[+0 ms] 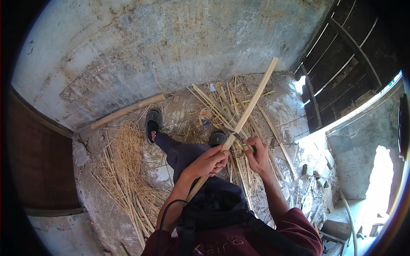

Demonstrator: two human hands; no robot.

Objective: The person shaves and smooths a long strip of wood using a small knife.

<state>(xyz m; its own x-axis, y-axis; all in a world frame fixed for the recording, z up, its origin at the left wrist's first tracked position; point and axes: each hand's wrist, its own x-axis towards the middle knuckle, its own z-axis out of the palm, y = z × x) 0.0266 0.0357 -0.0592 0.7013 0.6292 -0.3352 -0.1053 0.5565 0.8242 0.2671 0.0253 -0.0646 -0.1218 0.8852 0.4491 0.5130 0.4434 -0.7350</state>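
Brown panel [40,158]: flat and dark, at the far left; its outer edge fades into the lens's black rim.
Straw [128,153]: a loose, tangled heap of thin, dry, pale shreds on the floor.
Pole [130,110]: round and tan, lying along the foot of the stained, patchy wall [141,55].
Shoe [153,123]: dark, on the left foot; the other is partly covered by the strip and knife.
Left grip [208,163]: fingers closed around the strip above the lap; some fingertips are hidden beneath.
Strip [247,106]: held over the lap, long, straight, narrow, pale wood or bamboo; its long axis slants from lower left to upper right, the far end pointing toward the wall. The near end is lost against the dark clothing.
Knife [238,136]: dark blade crossing the strip just beyond the left grip; its exact contact is hard to make out.
Right grip [257,157]: closed on the knife's green handle, mostly covered by the fingers.
Floor strips [273,134]: slender, split pieces, scattered and overlapping.
Rubble [318,173]: angular, pale chunks, partly washed out by glare.
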